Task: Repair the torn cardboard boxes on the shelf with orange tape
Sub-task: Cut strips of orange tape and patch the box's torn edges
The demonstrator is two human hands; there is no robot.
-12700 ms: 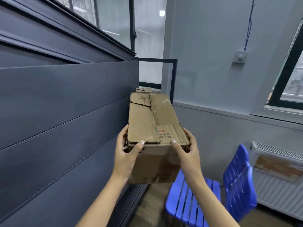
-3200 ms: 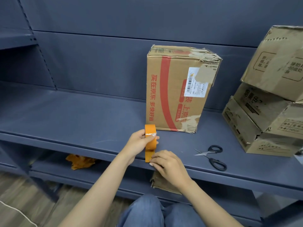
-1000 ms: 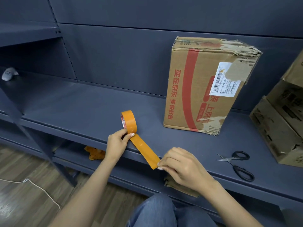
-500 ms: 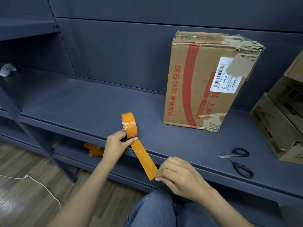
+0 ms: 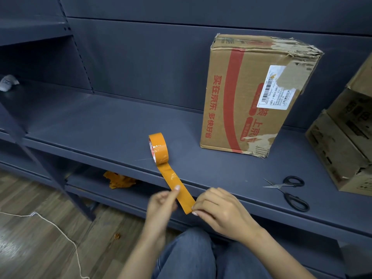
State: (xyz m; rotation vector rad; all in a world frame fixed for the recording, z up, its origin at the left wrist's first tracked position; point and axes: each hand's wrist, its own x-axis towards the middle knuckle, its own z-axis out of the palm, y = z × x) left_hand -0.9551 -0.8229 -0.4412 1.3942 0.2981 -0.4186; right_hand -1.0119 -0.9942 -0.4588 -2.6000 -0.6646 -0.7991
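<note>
On the grey shelf (image 5: 112, 125), the strip (image 5: 177, 184) is pinched by both hands (image 5: 161, 206), its long axis running from the roll (image 5: 159, 148); the scissors (image 5: 287, 190) lie nearer the right hand (image 5: 223, 212).

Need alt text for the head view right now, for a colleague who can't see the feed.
Both hands, left hand and right hand, pinch a pulled-out strip of orange tape whose roll stands on a dark blue shelf. Behind stands a torn cardboard box; black scissors lie to the right.
</note>
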